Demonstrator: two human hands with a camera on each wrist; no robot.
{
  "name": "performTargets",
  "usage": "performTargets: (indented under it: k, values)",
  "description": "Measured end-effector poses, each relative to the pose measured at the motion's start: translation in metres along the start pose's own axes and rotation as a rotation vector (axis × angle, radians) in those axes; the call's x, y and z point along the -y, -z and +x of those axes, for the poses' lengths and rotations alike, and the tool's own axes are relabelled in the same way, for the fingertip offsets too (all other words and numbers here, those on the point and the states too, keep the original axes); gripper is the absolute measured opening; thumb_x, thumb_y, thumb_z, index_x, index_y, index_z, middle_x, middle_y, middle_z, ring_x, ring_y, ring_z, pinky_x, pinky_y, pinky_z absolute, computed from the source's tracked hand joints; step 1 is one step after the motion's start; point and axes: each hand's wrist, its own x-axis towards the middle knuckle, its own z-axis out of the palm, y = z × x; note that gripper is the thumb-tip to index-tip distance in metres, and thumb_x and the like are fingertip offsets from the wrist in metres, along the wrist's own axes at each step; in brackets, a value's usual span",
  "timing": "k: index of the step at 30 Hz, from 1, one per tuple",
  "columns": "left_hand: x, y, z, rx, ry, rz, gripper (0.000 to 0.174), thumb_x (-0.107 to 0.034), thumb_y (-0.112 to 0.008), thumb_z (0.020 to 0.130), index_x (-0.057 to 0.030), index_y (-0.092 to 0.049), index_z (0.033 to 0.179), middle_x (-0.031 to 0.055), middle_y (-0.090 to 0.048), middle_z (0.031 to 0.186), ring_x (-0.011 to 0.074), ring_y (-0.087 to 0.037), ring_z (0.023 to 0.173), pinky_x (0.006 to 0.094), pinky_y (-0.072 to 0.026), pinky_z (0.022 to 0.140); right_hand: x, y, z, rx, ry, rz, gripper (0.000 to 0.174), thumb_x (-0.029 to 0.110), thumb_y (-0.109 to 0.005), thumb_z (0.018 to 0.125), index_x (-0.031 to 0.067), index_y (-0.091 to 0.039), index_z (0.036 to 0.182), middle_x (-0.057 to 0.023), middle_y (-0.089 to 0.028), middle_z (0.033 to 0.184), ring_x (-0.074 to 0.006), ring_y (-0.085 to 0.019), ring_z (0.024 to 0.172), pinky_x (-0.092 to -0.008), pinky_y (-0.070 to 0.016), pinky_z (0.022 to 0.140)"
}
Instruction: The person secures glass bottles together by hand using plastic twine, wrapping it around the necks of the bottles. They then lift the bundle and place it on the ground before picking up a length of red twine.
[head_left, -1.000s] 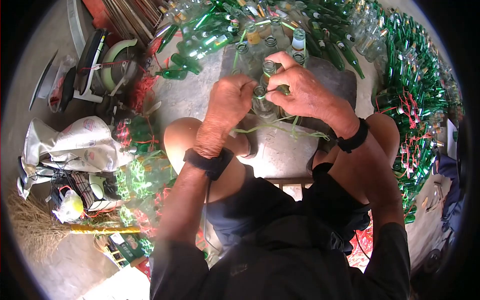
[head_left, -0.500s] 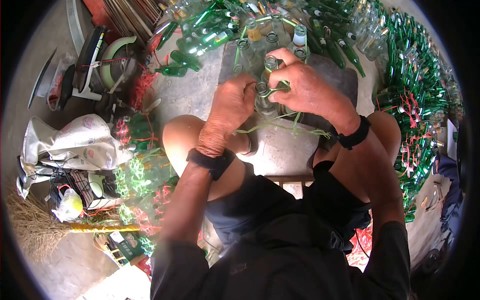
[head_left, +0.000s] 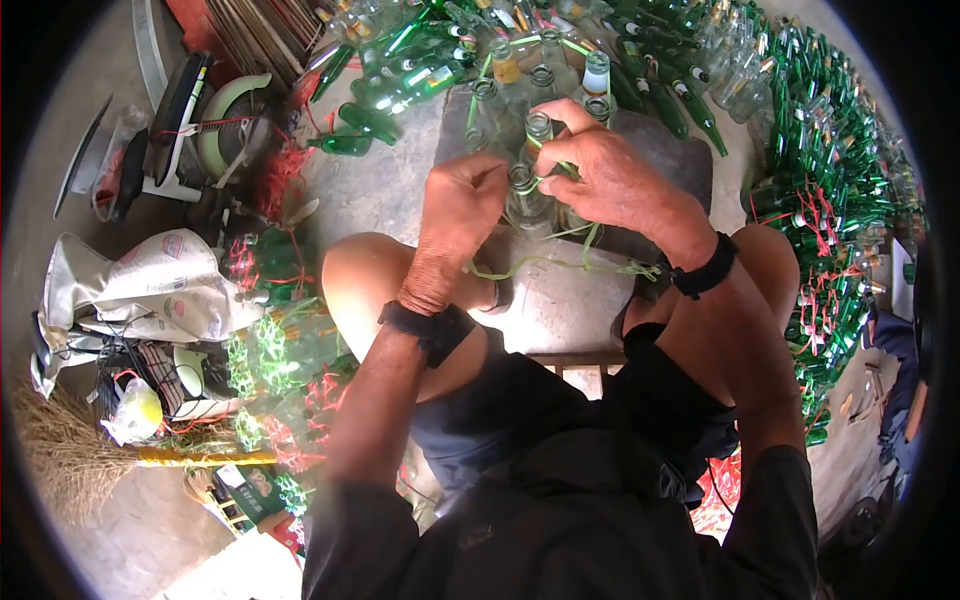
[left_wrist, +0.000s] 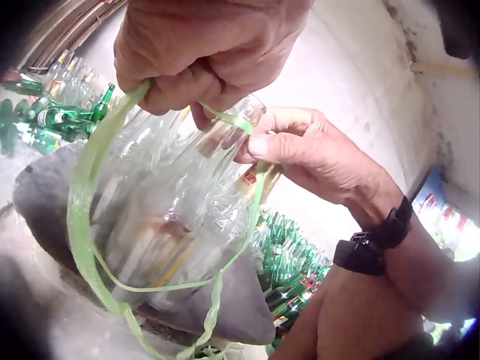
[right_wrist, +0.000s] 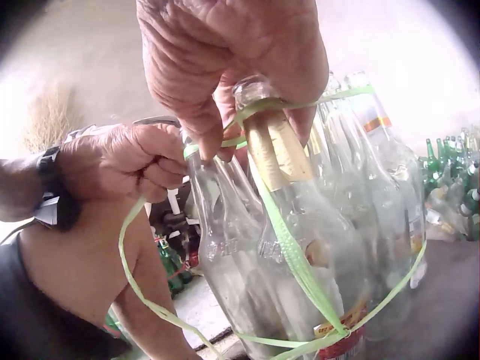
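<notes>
Left hand (head_left: 464,202), shifted slightly, grips pale-green strap (left_wrist: 81,206).

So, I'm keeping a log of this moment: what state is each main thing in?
Clear bottles, upright, bunched together; the nearest are uncapped
Strap, looped round the bunch, partly slack
Left hand, fingers curled, gripping the strap
Right hand, pinching the strap at a bottle neck
Green bottles at upper left, lying on their sides
Sack, rumpled
Wristbands, fastened

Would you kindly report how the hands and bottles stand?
Left hand, right hand: gripping green plastic twine. Clear glass bottles upright, twine around them. No obstruction seen.
</notes>
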Motion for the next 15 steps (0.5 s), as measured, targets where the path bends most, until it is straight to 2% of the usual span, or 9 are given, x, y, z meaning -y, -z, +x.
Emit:
performTargets:
  k: [1, 2, 4, 6, 9, 11, 12, 14, 15]
  values:
    - [0.001, 0.0, 0.0, -0.014, 0.007, -0.035, 0.017, -0.005, -0.066, 0.092, 0.002, -0.076, 0.104, 0.0118, -0.074, 0.081, 0.0115, -0.065, 0.071, 0.0298, -0.0537, 0.067, -0.004, -0.001, 0.0, -0.004, 0.017, 0.001, 0.009, 0.007, -0.075, 0.087, 0.0031, -0.069, 0.093, -0.0179, -0.053, 0.145, -0.036, -0.067, 0.109, -0.0427, -0.0537, 0.092]
    - [0.002, 0.0, -0.001, -0.015, 0.007, -0.034, 0.017, -0.005, -0.066, 0.092, 0.002, -0.076, 0.104, 0.0118, -0.074, 0.081, 0.0115, -0.065, 0.071, 0.0298, -0.0537, 0.067, -0.007, -0.002, 0.0, -0.007, 0.034, 0.003, 0.009, 0.007, -0.075, 0.088, 0.0032, -0.069, 0.093, -0.0178, -0.053, 0.146, -0.0361, -0.067, 0.111, -0.0429, -0.0535, 0.092]
    - [0.0, -0.001, -0.006, -0.02, 0.148, -0.216, 0.012, -0.005, -0.069, 0.098, 0.0012, -0.077, 0.104, -0.0037, -0.068, 0.081, 0.0025, -0.054, 0.071, 0.0217, -0.0448, 0.062, -0.005, -0.002, -0.001, -0.002, 0.013, 0.01, 0.008, 0.007, -0.074, 0.088, 0.0032, -0.069, 0.094, -0.0177, -0.053, 0.146, -0.036, -0.067, 0.112, -0.0428, -0.0535, 0.093]
    - [-0.003, -0.001, -0.011, -0.031, 0.169, -0.243, 0.012, -0.005, -0.069, 0.098, 0.0001, -0.076, 0.106, -0.0032, -0.069, 0.083, 0.0023, -0.054, 0.072, 0.0209, -0.0444, 0.063, -0.003, -0.002, -0.001, 0.002, -0.007, 0.014, 0.008, 0.007, -0.073, 0.089, 0.0032, -0.069, 0.094, -0.0176, -0.053, 0.146, -0.0359, -0.067, 0.113, -0.0427, -0.0534, 0.093]
    - [-0.001, -0.006, -0.017, -0.077, 0.175, -0.305, 0.013, -0.004, -0.069, 0.098, -0.0003, -0.075, 0.109, -0.0026, -0.07, 0.086, 0.002, -0.055, 0.073, 0.0201, -0.044, 0.063, -0.004, -0.003, 0.0, -0.04, 0.025, 0.017, 0.008, 0.006, -0.068, 0.086, 0.0037, -0.071, 0.093, -0.02, -0.055, 0.14, -0.0412, -0.068, 0.108, -0.046, -0.0559, 0.093]
    - [0.0, -0.01, -0.023, -0.112, 0.16, -0.343, 0.013, -0.004, -0.069, 0.099, 0.0003, -0.074, 0.109, -0.0025, -0.07, 0.086, 0.0019, -0.055, 0.073, 0.0201, -0.0441, 0.064, -0.008, -0.004, 0.0, -0.056, 0.053, 0.012, 0.008, 0.007, -0.069, 0.086, 0.0037, -0.07, 0.093, -0.0191, -0.055, 0.14, -0.0401, -0.068, 0.107, -0.0451, -0.0557, 0.092]
    - [-0.002, -0.011, -0.027, -0.151, 0.124, -0.29, 0.013, -0.007, -0.069, 0.099, 0.0, -0.074, 0.108, 0.0006, -0.072, 0.084, 0.0039, -0.057, 0.072, 0.0228, -0.0471, 0.063, -0.008, -0.003, 0.0, -0.056, 0.053, 0.01, 0.008, 0.007, -0.069, 0.086, 0.0037, -0.07, 0.093, -0.0191, -0.055, 0.14, -0.0401, -0.068, 0.107, -0.0451, -0.0557, 0.092]
    - [-0.005, -0.013, -0.029, -0.191, 0.092, -0.236, 0.013, -0.009, -0.069, 0.1, -0.0004, -0.073, 0.108, 0.0037, -0.074, 0.083, 0.0058, -0.059, 0.07, 0.0255, -0.0502, 0.063, -0.008, -0.001, 0.001, -0.003, 0.028, 0.062, 0.008, 0.008, -0.074, 0.09, 0.0032, -0.069, 0.095, -0.0179, -0.053, 0.145, -0.0342, -0.066, 0.115, -0.0416, -0.0543, 0.093]
    - [-0.006, -0.013, -0.029, -0.204, 0.094, -0.216, 0.013, -0.009, -0.068, 0.1, -0.0001, -0.073, 0.107, 0.0043, -0.074, 0.083, 0.0062, -0.06, 0.071, 0.0258, -0.0505, 0.064, -0.008, 0.001, 0.001, -0.001, 0.028, 0.062, 0.008, 0.008, -0.074, 0.09, 0.0032, -0.069, 0.095, -0.0179, -0.053, 0.145, -0.0342, -0.066, 0.115, -0.0416, -0.0543, 0.093]
